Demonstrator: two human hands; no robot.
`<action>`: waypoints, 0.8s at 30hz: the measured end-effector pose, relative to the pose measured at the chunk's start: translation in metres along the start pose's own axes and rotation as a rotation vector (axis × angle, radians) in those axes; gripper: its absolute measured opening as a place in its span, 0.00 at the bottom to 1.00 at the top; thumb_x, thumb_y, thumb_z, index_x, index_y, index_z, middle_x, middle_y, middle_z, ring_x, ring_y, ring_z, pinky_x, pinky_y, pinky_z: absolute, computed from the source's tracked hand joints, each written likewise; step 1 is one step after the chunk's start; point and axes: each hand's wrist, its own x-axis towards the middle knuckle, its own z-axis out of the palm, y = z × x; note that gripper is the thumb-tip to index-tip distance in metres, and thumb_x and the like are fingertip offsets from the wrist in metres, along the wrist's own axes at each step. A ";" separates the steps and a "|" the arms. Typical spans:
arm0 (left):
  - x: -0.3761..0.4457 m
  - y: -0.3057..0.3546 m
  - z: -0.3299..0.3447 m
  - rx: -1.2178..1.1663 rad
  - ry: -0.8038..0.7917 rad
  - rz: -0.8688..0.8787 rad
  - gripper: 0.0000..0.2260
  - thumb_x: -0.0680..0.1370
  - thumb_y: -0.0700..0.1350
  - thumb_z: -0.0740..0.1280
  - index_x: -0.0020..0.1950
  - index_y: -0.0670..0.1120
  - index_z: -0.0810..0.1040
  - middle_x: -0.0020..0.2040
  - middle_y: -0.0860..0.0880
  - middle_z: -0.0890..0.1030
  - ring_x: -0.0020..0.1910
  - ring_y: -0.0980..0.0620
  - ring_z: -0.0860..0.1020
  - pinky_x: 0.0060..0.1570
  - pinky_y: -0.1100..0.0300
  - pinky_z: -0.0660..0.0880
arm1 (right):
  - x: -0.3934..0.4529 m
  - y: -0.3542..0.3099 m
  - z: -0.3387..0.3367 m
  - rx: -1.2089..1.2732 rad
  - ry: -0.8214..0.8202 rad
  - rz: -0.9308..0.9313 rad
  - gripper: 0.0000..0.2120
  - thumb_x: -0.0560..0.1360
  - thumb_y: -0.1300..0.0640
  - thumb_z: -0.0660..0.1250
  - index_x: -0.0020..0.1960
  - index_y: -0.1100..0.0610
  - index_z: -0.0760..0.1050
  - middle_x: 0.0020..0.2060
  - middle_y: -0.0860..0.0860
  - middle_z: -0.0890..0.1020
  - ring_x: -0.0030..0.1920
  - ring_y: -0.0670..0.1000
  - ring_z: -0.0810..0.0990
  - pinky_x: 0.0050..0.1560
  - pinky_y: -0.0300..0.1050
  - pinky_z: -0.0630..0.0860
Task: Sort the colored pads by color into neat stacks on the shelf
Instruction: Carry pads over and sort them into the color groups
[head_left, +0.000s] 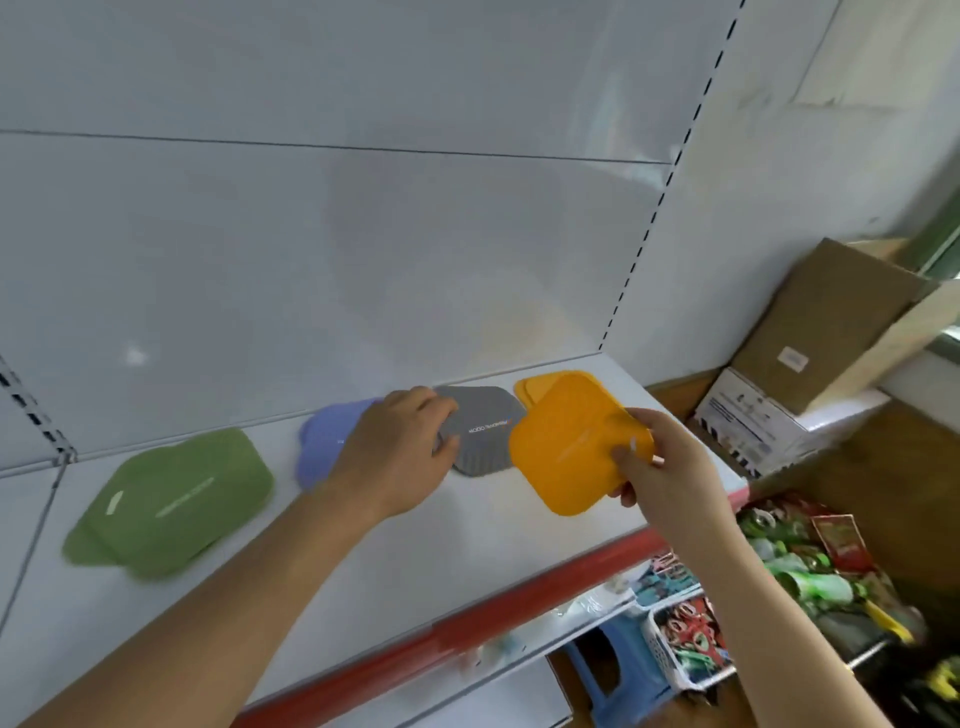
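The green pads (171, 501) sit leftmost, then a lavender-blue pad (327, 441), a grey pad (483, 431) with ribbed lines and pale lettering, and orange pads (566, 452). The shelf (363, 571) is white, its front edge red.

I am standing in a small shop. The white metal display shelf (467, 551) before me has a red price strip (519, 603) along its front edge and slotted uprights. Below, white plastic baskets (670, 654) hold packaged small goods, and brown cardboard stock cartons (831, 322) sit stacked beside it.
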 end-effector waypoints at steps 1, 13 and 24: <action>0.001 0.007 0.007 0.005 -0.016 0.004 0.21 0.77 0.53 0.63 0.66 0.45 0.81 0.61 0.45 0.83 0.59 0.40 0.81 0.59 0.46 0.79 | 0.006 0.006 -0.009 0.010 0.032 0.018 0.16 0.82 0.58 0.66 0.68 0.45 0.73 0.42 0.52 0.85 0.32 0.52 0.85 0.32 0.44 0.80; 0.042 0.069 0.038 0.218 0.063 -0.183 0.20 0.78 0.53 0.65 0.65 0.45 0.80 0.61 0.47 0.81 0.61 0.42 0.79 0.59 0.46 0.78 | 0.162 0.068 -0.010 -0.001 -0.091 0.014 0.22 0.80 0.59 0.64 0.74 0.50 0.71 0.46 0.51 0.85 0.40 0.58 0.87 0.45 0.59 0.84; 0.027 0.107 0.044 0.321 0.098 -0.376 0.17 0.77 0.50 0.71 0.63 0.45 0.79 0.58 0.48 0.81 0.58 0.42 0.80 0.57 0.45 0.78 | 0.188 0.093 -0.009 -0.764 -0.212 -0.396 0.29 0.80 0.37 0.60 0.75 0.53 0.68 0.72 0.56 0.71 0.73 0.61 0.67 0.65 0.57 0.74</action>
